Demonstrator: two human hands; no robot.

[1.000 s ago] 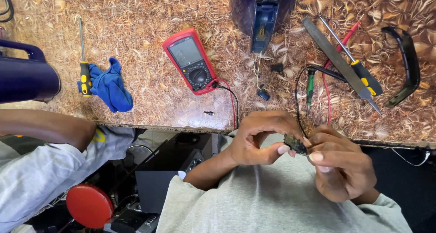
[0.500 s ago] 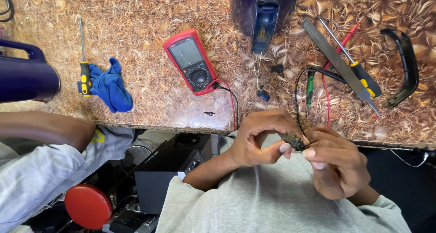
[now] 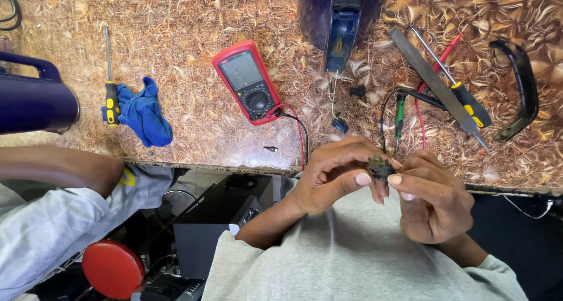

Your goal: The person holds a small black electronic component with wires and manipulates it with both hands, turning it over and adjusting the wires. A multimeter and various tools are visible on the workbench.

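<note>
The multimeter [image 3: 248, 83] sat mid-table [image 3: 193, 31]; cloth [image 3: 142, 113] and screwdriver [image 3: 109, 81] lay to its left, file [image 3: 437, 87] right

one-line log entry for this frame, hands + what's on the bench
left hand: pinches small dark part | right hand: pinches same part | bench: red multimeter, file, screwdriver, blue cloth

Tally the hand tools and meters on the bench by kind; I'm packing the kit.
Screwdrivers, yellow-black handles: 2
Flat metal file: 1
Red multimeter: 1
Blue cloth: 1
Total: 5
</note>
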